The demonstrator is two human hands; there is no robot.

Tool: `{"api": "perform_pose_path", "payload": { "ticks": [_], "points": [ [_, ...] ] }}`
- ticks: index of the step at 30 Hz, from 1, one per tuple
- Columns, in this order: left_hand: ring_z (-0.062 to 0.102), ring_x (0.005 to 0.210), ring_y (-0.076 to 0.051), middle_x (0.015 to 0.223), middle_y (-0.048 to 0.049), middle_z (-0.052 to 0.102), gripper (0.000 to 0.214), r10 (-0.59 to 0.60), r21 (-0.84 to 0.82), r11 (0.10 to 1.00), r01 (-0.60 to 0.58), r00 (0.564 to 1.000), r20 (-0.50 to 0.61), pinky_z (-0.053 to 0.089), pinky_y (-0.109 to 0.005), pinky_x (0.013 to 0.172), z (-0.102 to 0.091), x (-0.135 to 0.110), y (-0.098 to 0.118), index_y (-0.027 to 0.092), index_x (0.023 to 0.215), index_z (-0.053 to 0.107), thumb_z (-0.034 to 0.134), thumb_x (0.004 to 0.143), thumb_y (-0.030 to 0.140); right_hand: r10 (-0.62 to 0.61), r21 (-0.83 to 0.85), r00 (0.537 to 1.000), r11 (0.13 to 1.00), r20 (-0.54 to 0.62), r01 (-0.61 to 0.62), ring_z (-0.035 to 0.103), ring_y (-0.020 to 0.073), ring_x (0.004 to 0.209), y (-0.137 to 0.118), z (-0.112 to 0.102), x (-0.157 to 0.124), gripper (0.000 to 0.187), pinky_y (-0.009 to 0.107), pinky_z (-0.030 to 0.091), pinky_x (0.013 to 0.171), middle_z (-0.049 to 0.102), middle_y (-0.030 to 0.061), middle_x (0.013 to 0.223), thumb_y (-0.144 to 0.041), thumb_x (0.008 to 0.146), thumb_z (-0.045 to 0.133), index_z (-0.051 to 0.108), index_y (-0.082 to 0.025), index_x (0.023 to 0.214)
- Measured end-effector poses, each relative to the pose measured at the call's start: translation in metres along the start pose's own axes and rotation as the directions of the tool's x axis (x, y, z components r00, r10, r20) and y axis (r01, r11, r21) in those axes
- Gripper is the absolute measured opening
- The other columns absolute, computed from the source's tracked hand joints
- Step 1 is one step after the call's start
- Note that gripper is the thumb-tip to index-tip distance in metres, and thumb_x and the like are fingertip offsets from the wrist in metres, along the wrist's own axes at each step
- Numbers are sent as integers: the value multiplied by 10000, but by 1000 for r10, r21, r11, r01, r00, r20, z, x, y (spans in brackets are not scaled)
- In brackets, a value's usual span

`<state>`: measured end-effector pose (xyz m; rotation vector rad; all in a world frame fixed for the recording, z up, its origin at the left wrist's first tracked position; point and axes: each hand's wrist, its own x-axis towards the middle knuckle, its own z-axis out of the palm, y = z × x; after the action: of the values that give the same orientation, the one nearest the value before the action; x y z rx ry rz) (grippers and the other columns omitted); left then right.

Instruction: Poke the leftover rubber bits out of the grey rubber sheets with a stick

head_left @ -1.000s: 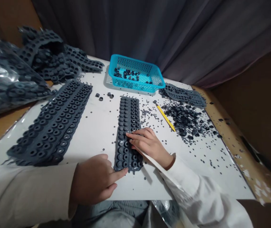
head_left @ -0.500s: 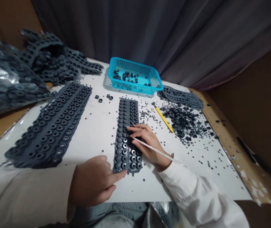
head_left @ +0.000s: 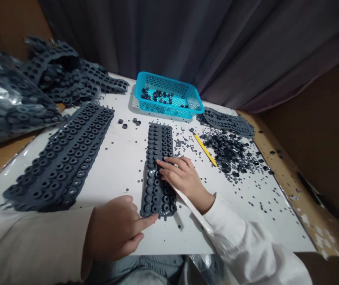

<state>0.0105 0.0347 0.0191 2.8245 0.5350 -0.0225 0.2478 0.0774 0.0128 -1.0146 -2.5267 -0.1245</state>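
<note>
Both hands [head_left: 113, 227] [head_left: 185, 182] on rubber strip [head_left: 159, 142]

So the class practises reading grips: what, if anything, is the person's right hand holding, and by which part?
The right hand appears to hold a thin white strip by its upper end, which is hidden under the hand, so the exact grip cannot be told.

A dark grey rubber strip [head_left: 159, 140] lies flat and lengthwise on the white tabletop [head_left: 122, 174], covered in tight rows of small round studs with holes, its edges slightly ragged, a few studs near the middle shiny.
</note>
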Motion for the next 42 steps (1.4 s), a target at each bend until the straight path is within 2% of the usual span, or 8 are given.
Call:
{"api": "perform_pose_path", "payload": {
  "ticks": [3,7,11,16,24,27,34,42],
  "points": [
    [588,613,-220,656,-32,642,454,-1,1,1000,1,1000,-3,410,-361,658,0,0,0,205,1265,544,553,814,254,162,-83,982,982,-96,-170,569,236,1091,4,-1,1,128,414,403,870,623,67,1263,-206,944,493,580,-203,1038],
    [583,620,-209,668,-31,640,446,1,-9,1000,-2,1000,-22,406,-350,669,0,-1,0,198,1257,543,547,813,239,366,171,923,923,-116,-344,563,238,1098,6,-1,3,139,431,433,900,662,65,1192,-278,947,471,581,-229,1018],
    [582,618,-214,665,-32,640,448,-8,-14,1000,8,1000,-20,401,-350,658,0,-1,0,206,1250,542,563,804,245,287,448,957,852,37,-272,508,230,1190,2,-1,5,137,449,435,967,655,55,1213,-333,928,502,588,-241,982],
    [577,607,-219,652,-30,636,440,-11,-15,1000,11,999,-37,403,-359,655,2,-1,0,210,1244,541,565,806,242,254,490,965,835,62,-251,521,228,1179,0,-1,4,140,448,428,969,670,57,1186,-342,923,518,587,-235,981],
    [578,624,-219,669,-34,634,449,-13,-17,1000,13,1000,-27,400,-356,660,2,-1,0,211,1250,529,568,804,243,63,90,998,994,30,-66,558,236,1134,11,4,11,117,424,396,893,643,22,1238,-268,952,484,588,-233,993],
    [574,624,-221,675,-39,631,451,-9,-22,1000,8,999,-34,394,-357,654,3,-2,0,207,1254,525,569,806,240,168,25,986,986,-16,-168,567,243,1104,20,3,20,141,436,393,890,633,49,1251,-276,955,472,594,-230,1008],
    [557,597,-210,657,-24,628,438,-1,-60,998,-6,993,-115,391,-361,650,9,-2,-1,201,1233,526,564,798,234,268,448,963,856,41,-257,486,220,1228,23,-2,21,138,445,427,986,636,71,1238,-330,935,485,567,-233,991],
    [568,600,-216,663,-24,638,436,-21,-49,999,18,997,-75,393,-370,655,6,-2,0,212,1223,543,577,789,244,195,495,977,843,85,-212,505,221,1215,19,-3,18,137,454,416,994,661,69,1196,-327,931,500,568,-232,1003]
  ]
}}
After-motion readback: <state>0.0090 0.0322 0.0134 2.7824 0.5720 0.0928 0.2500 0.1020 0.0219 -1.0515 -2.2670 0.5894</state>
